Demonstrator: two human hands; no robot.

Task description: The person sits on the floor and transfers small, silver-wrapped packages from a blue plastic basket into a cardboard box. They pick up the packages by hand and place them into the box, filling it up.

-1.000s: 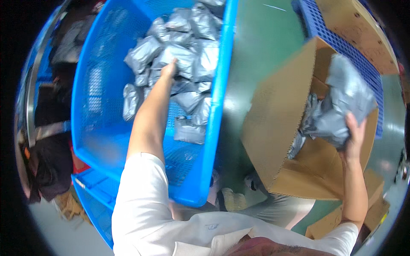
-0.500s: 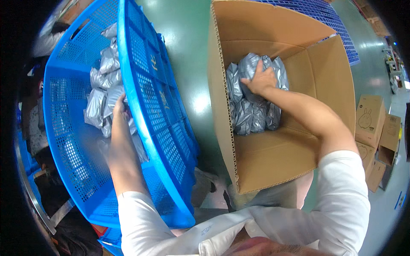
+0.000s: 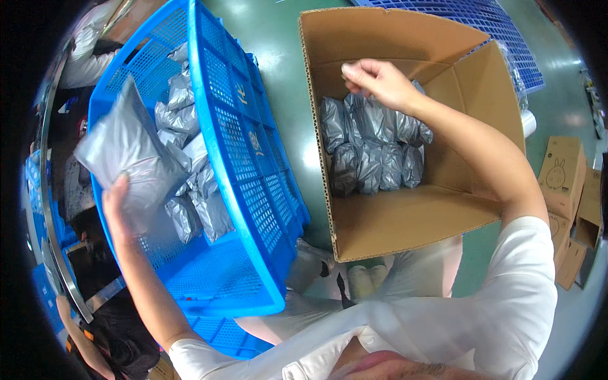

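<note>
My left hand (image 3: 120,206) grips the lower edge of a puffy silver-grey plastic bag (image 3: 130,149), lifted over the left side of a blue perforated crate (image 3: 244,278). Below it in the crate lie several similar grey bags (image 3: 180,120), piled along the right wall. On the right, an open cardboard box (image 3: 415,225) holds grey bags (image 3: 373,120) packed side by side in rows. Just above the far row is my right hand (image 3: 383,82), with its fingers curled in and nothing visible in them.
A strip of green floor (image 3: 288,107) separates crate and box. Blue grid pallets (image 3: 468,22) lie beyond the box. Stacked cartons (image 3: 560,174) stand at the right. Another person's sleeve (image 3: 88,47) shows at far left, and another person's arm (image 3: 85,342) at lower left.
My left hand has raised a grey bag out of the pile and moved left. My right hand has come up off the bags in the box, its fingers now curled.
</note>
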